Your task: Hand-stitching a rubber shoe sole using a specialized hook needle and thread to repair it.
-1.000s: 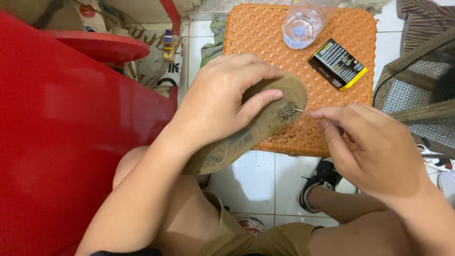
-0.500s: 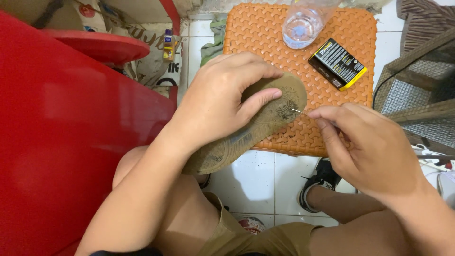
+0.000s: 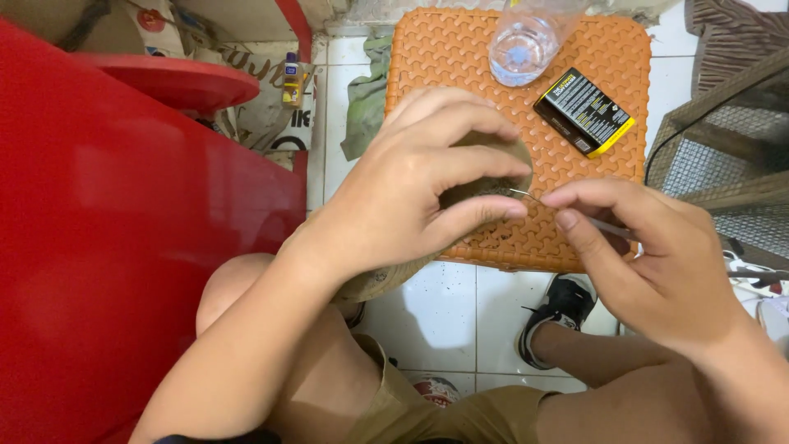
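Over an orange stool [image 3: 575,99], left hand [image 3: 411,197] grips a shoe [image 3: 485,177]; right hand [image 3: 657,263] pinches a needle [image 3: 526,196], which could slip and prick a fingertip.

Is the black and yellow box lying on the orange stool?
Yes, the black and yellow box lies flat on the orange stool, beside the clear bottle.

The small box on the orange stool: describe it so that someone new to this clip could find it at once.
Start at the orange woven-pattern stool at the top of the head view. On its right part, just below and right of the clear plastic bottle, lies the small flat box, turned at an angle. It is the only black thing on the stool, with a yellow edge.
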